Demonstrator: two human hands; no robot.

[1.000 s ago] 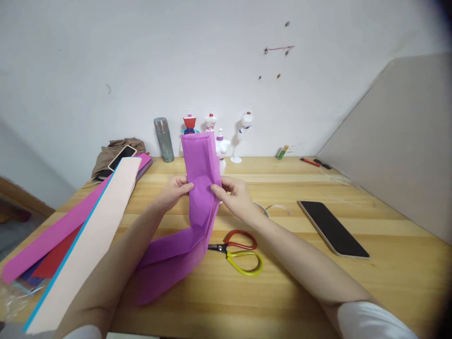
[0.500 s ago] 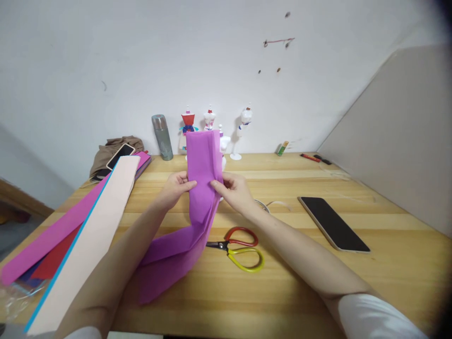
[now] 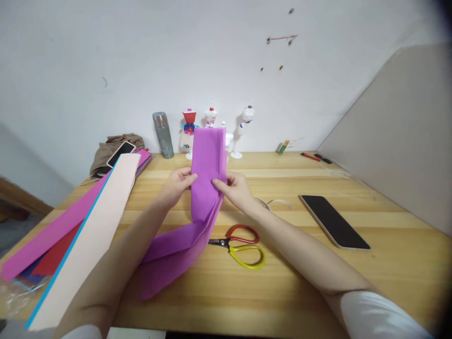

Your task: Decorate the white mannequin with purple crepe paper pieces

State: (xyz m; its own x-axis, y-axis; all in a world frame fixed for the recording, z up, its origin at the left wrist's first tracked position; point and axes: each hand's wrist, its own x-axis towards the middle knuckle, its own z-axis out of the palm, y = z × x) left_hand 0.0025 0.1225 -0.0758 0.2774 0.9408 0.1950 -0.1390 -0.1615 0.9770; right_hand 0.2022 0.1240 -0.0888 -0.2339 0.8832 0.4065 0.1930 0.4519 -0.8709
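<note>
A long folded strip of purple crepe paper [image 3: 208, 153] is held upright above the table, its lower part bending down to the left and trailing onto the wood. My left hand [image 3: 177, 185] pinches its left edge, thumb in front and fingers behind. On the opposite edge, where several layers show, my right hand [image 3: 237, 188] grips it the same way. Scissors [image 3: 243, 245] with one red and one yellow handle lie below my right hand, their blade tips hidden by the paper. Behind the paper stand small white mannequins [image 3: 211, 117], partly covered.
Long strips of pink paper [image 3: 92, 235], magenta and red lie at the left beside a phone [image 3: 122, 153] and brown cloth [image 3: 102, 157]. A grey-green flask [image 3: 164, 136] stands at the back. A dark tablet [image 3: 334, 221] lies at the right, near a partition [image 3: 399, 136].
The upright part of the purple crepe paper has shifted slightly right and up, standing straighter. Both hands keep their hold, and the view has moved a little.
</note>
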